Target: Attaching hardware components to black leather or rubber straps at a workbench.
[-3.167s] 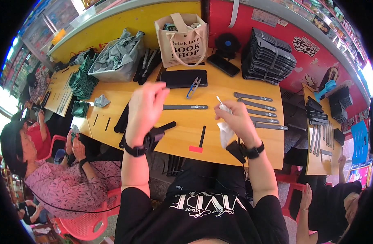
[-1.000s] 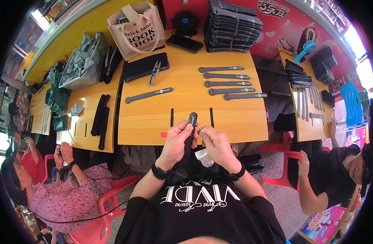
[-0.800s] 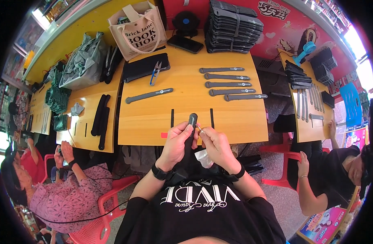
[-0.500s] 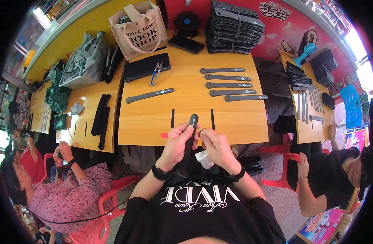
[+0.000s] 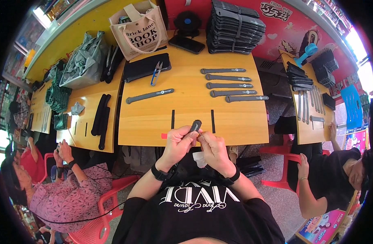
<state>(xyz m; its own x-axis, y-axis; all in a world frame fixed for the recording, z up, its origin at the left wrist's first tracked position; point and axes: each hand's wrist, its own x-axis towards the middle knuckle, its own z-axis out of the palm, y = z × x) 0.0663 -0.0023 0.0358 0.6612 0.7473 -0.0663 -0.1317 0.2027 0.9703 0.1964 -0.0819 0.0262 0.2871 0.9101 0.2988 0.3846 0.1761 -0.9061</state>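
A dark grey fabric strap (image 5: 196,125) with a rounded end and small pale print is pinched between the thumb and fingers of my left hand (image 5: 178,145), just past the table's near edge. My right hand (image 5: 214,149) is closed beside it, its fingertips at the strap's right edge. Something small and thin shows at those fingertips, too small to name. From under the right hand's curled fingers hangs a crumpled white tissue or cloth (image 5: 200,159). The strap's lower part is hidden behind my hands.
Several grey straps (image 5: 229,85) lie in a row at right, another strap (image 5: 150,95) at left. Blue-handled snips (image 5: 156,74) rest on a black pouch (image 5: 137,70). Behind stand a canvas bag (image 5: 138,30), a phone (image 5: 186,44) and a strap stack (image 5: 235,28). Co-workers sit at both sides.
Both hands have shifted slightly, and the strap's end has tipped to the right and lower. My right fingertips have come closer to the strap; the white piece has swung a little left.
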